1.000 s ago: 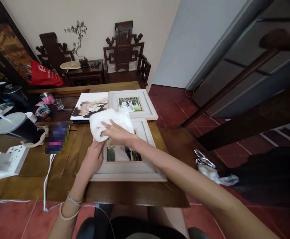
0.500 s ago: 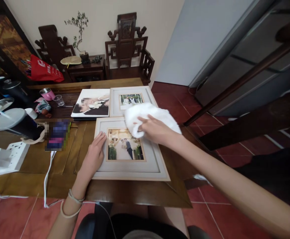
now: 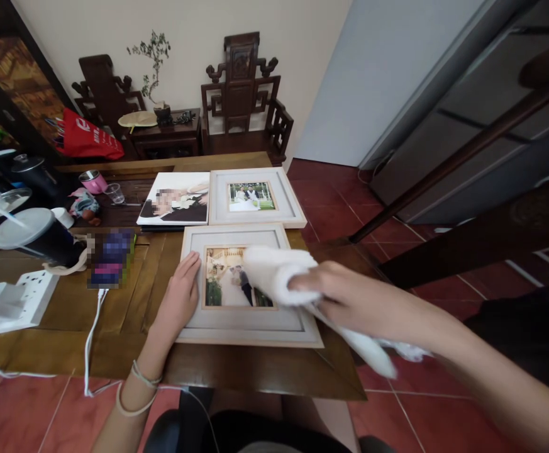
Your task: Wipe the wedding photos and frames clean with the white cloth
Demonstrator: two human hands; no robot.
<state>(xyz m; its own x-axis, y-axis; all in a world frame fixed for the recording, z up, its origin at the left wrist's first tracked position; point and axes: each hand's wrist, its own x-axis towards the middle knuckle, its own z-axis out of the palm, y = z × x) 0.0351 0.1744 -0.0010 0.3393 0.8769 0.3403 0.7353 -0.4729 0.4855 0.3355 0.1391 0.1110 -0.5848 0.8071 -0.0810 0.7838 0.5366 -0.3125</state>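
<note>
My right hand is closed around a white cloth – it hangs over the right side of the picture frame on the wooden table. My left hand lies flat and open on the frame's left border.
</note>
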